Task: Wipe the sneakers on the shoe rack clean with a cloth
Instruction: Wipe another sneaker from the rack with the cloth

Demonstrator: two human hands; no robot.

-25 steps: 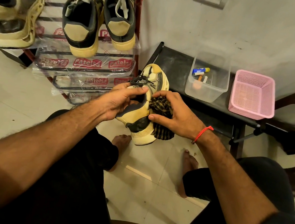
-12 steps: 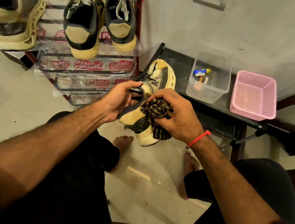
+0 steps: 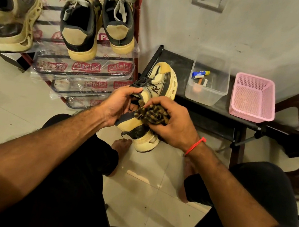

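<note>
the sneaker is off the shoe rack, held in the air above the floor just right of the rack's lower shelves, its toe pointing up and away. the left hand grips it at the collar, fingers curled over the opening near the laces. the right hand is closed around a bunched dark checked cloth, pressing it against the sneaker's side panel near the heel.

to do this step well, i judge the left hand should brace the shoe firmly while the cloth moves in short strokes along the panel, then turn the shoe to bring the sole edge and toe round. refolding the cloth for a fresh face would help, since it is tightly wadded.

for room: the rack's red upright and plastic wrap sit just left of the sneaker, and the dark worktop edge lies just behind the toe. the clear tub and pink basket stand right of the sneaker, on that worktop. the freest space is toward the person, over the floor between the knees. three other sneakers wait on the rack's top shelf.
</note>
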